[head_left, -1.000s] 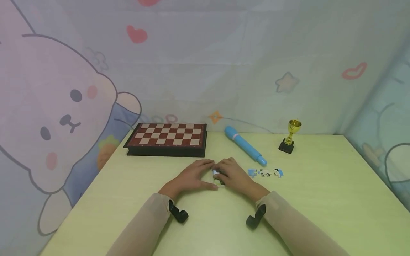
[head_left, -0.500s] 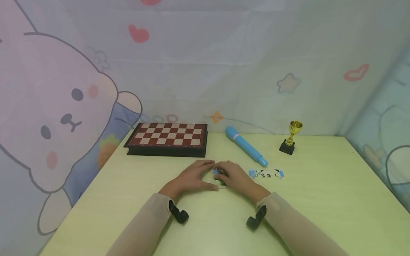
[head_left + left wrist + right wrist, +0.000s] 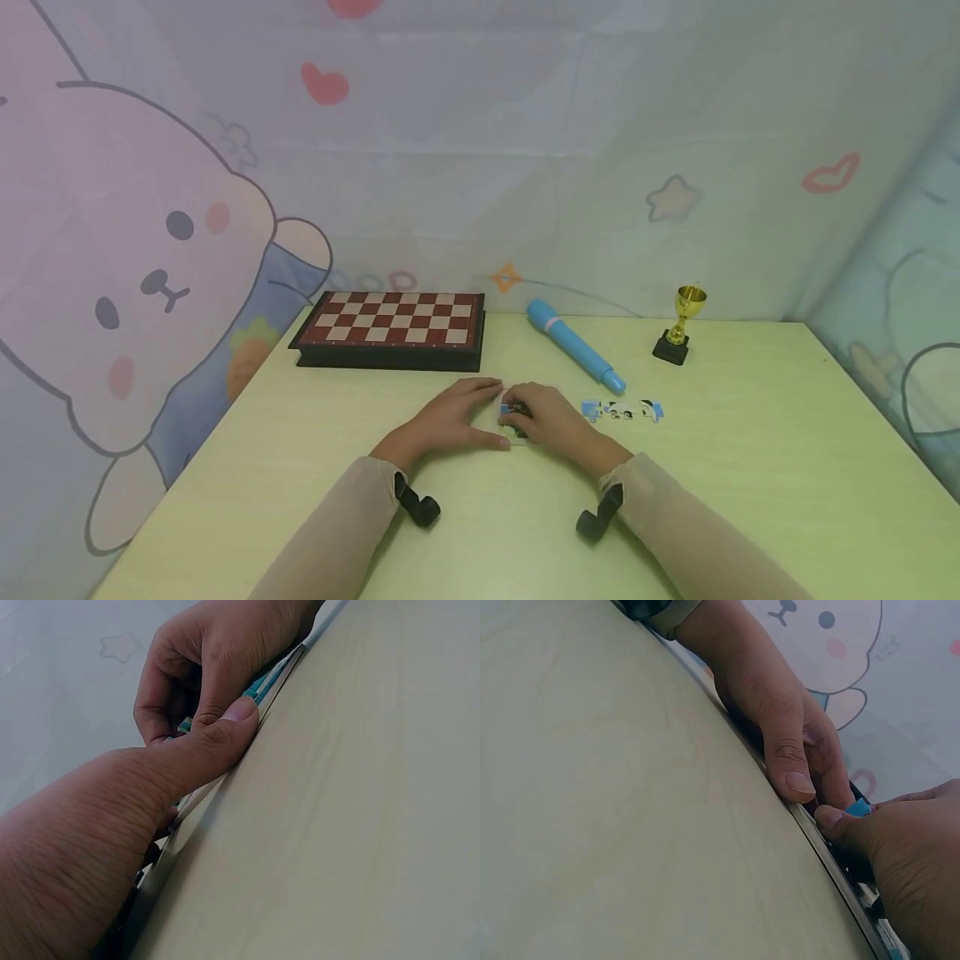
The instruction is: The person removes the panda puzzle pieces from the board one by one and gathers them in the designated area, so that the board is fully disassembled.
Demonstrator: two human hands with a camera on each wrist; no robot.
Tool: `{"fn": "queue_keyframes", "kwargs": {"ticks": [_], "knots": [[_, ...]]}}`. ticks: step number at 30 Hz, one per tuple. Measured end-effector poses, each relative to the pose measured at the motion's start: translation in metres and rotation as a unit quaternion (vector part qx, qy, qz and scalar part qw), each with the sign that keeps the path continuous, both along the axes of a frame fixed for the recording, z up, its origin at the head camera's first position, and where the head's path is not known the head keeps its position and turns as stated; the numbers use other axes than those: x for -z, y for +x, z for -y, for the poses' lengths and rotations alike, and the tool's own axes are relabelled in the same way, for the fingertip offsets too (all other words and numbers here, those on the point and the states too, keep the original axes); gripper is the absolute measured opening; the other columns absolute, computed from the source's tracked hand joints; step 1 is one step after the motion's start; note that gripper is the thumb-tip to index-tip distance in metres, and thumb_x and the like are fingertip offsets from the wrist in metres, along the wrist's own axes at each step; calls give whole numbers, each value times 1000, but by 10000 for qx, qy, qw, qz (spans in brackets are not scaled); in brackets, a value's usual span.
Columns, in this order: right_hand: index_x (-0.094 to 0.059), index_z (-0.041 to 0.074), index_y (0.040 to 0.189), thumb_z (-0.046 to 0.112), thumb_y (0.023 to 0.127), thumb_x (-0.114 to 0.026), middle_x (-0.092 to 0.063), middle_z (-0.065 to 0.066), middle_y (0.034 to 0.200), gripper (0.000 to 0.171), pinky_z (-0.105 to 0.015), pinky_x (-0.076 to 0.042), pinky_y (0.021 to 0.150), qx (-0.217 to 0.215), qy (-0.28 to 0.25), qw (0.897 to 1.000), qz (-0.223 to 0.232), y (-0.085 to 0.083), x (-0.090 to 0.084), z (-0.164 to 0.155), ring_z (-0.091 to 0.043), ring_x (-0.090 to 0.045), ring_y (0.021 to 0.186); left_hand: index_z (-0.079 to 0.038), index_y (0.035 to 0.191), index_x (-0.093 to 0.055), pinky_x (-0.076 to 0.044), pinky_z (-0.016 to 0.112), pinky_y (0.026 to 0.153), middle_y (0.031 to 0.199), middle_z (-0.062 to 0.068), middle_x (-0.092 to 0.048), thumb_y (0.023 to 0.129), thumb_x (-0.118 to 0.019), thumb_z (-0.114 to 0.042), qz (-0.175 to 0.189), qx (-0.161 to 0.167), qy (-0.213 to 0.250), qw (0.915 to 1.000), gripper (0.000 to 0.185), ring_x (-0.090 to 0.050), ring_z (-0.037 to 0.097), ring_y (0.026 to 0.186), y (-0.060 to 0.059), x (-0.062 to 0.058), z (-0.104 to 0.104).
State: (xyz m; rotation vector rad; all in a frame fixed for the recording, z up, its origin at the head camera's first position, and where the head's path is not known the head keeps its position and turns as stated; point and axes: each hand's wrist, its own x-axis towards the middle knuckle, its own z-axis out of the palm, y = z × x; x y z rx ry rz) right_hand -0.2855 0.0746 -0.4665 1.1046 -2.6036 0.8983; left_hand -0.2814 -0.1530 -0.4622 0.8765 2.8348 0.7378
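Both hands meet at the middle of the pale green table (image 3: 750, 467) over a small flat cluster of joined puzzle pieces (image 3: 512, 410). My left hand (image 3: 453, 412) lies over the cluster's left side, its thumb (image 3: 225, 727) pressed along the near edge. My right hand (image 3: 551, 417) curls its fingers on the right side and pinches a blue puzzle piece (image 3: 859, 808) between thumb and fingertips. The cluster's thin edge (image 3: 276, 673) shows under the right hand (image 3: 214, 652). Most of the pieces are hidden by the hands.
A short row of joined puzzle pieces (image 3: 622, 409) lies just right of the hands. Behind are a folded chessboard box (image 3: 393, 327), a blue toy microphone (image 3: 573, 344) and a small gold trophy (image 3: 681, 323). Cartoon-printed cloth walls enclose the table.
The right hand's fingers have shifted slightly over the pieces between the hands. Both hands stay in the same place.
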Motion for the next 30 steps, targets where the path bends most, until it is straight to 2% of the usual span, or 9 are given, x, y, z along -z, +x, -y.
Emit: {"fn": "queue_keyframes", "kwargs": {"ticks": [5, 13, 23, 30], "knots": [[-73, 16, 102, 24, 95, -72, -69, 7, 93, 10, -29, -54, 79, -161, 27, 9993, -342, -1, -2, -1, -7, -63, 85, -25, 157, -39, -29, 46, 118, 160, -10, -32, 76, -65, -80, -6, -60, -12, 10000, 101, -26, 16, 148, -1, 0, 1], [-73, 14, 104, 18, 99, -66, -71, 2, 103, 10, -34, -54, 85, -373, 66, 9970, -679, 1, -4, -3, -14, -63, 96, -25, 156, -39, -28, 46, 118, 160, -10, -33, 75, -67, -79, 71, -59, 55, 9999, 101, -26, 16, 148, 0, 1, 1], [-79, 13, 101, 18, 90, -77, -75, 4, 96, 12, -35, -54, 76, -469, -378, 9897, -1297, 2, 1, -12, -17, -64, 91, -27, 156, -40, -30, 46, 117, 160, -11, -33, 74, -66, -81, 32, -82, 4, 10000, 102, -27, 16, 148, 2, 4, 0], [-78, 17, 102, 21, 91, -76, -73, 10, 97, 11, -32, -52, 82, -317, -354, 9932, -1067, 10, -2, -31, -10, -62, 94, -25, 156, -41, -29, 46, 117, 159, -10, -34, 74, -67, -80, -3, -108, -19, 9999, 102, -28, 17, 148, 2, 1, -2]]}}
